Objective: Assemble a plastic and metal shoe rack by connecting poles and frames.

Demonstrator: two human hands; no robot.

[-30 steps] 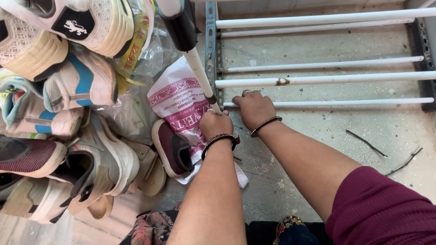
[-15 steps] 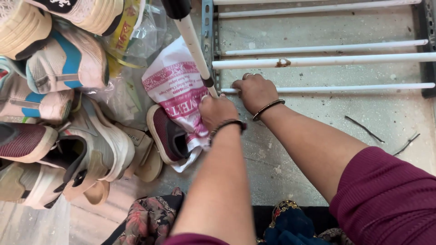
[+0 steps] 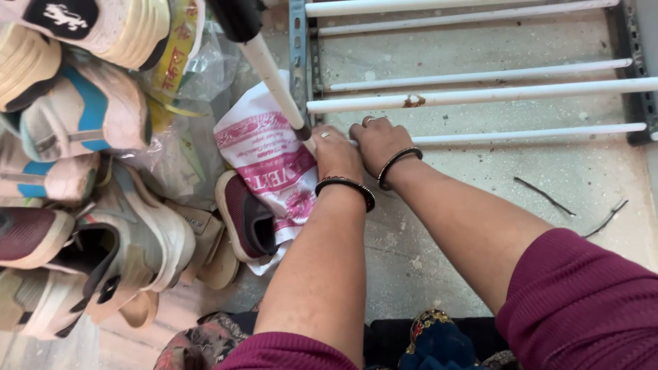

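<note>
Both hands lower in view than half a second back, camera tipped slightly. Left hand [image 3: 337, 156] curled shut around the near end of the lowest white rod [image 3: 528, 133], by the rack's grey upright [image 3: 298, 55]. Right hand [image 3: 378, 140] just beside it, fingers folded over the same rod. Pink-and-white bag [image 3: 264, 161] and maroon shoe [image 3: 245, 218] unmoved, left of the wrists

A dusty concrete floor [image 3: 562, 171] carries a metal rack frame with white rods [image 3: 480, 94], a heap of worn sneakers [image 3: 89, 205], crumpled plastic bags [image 3: 192, 103] and two thin twigs [image 3: 548, 197].
</note>
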